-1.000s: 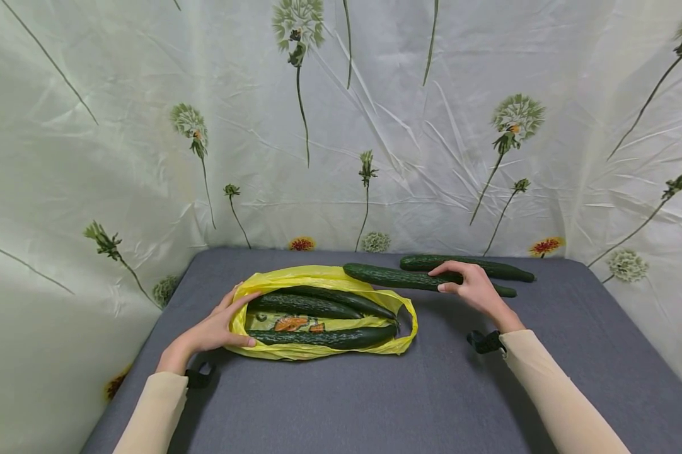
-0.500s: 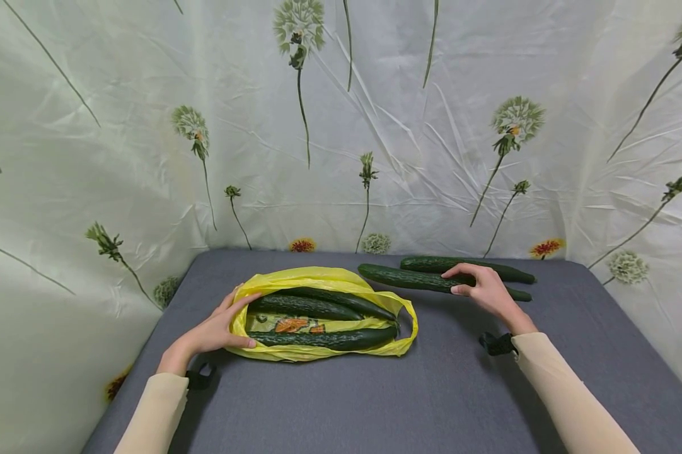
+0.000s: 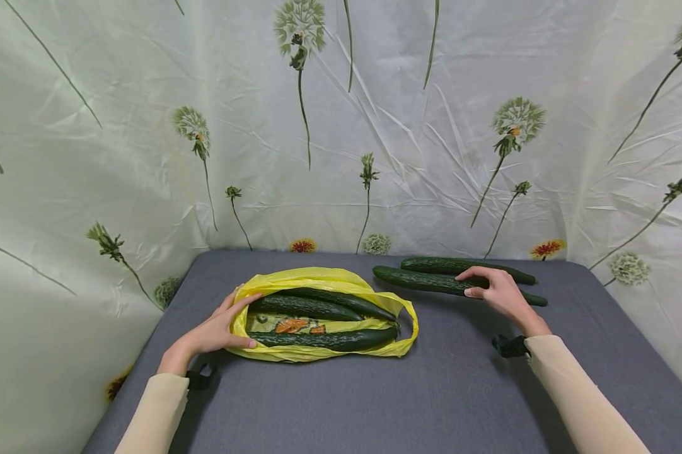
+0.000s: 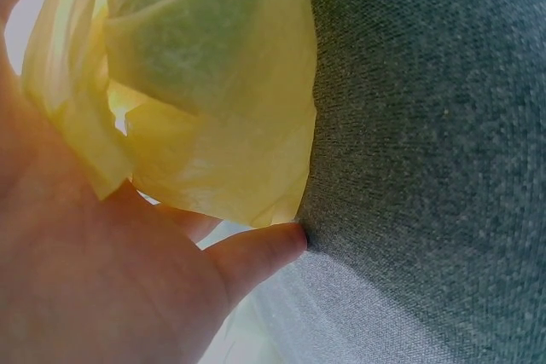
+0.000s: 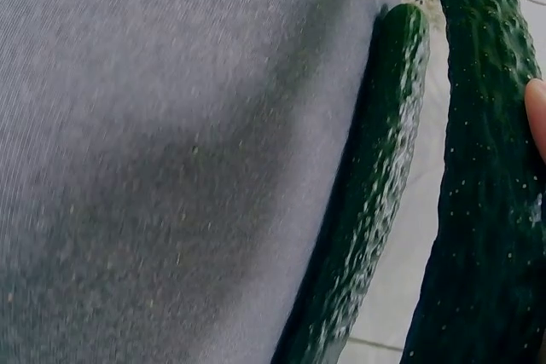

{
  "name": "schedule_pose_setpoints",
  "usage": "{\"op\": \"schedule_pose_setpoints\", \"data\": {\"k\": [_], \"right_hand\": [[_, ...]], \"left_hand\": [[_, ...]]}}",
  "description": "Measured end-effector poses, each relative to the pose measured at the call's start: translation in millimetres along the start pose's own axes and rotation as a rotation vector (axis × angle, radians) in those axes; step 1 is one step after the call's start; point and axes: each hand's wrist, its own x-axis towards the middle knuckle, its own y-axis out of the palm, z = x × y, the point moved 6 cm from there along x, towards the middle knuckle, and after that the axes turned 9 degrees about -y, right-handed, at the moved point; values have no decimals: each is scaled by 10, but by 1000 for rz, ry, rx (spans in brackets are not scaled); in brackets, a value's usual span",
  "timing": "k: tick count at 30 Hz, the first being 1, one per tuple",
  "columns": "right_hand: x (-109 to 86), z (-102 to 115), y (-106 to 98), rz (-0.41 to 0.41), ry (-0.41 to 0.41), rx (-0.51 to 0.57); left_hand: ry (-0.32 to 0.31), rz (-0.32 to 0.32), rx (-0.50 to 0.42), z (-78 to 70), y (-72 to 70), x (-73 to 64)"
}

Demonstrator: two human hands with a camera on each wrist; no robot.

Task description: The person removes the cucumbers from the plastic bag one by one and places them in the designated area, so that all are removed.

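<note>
A yellow plastic bag lies on its side left of the middle, mouth held wide. Inside it are 3 cucumbers, one along the front and two behind. My left hand holds the bag's left end, thumb on the front rim and a finger across the back rim; its thumb reaches along the plastic in the left wrist view. My right hand grips a dark green cucumber from above, thumb in front. Just behind lies another cucumber, seen beside the held one in the right wrist view.
Grey cloth covers the table. White curtain printed with dandelions hangs along the back and both sides. A black band is worn on each wrist.
My right hand has moved to the right with its cucumber, whose left end has come away from the bag's rim. My left hand and the bag stay in place.
</note>
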Motion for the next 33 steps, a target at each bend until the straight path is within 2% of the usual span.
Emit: {"op": "schedule_pose_setpoints", "data": {"k": [33], "right_hand": [[-170, -278, -202, -1, 41, -74]], "left_hand": [[11, -2, 6, -5, 1, 3]]}}
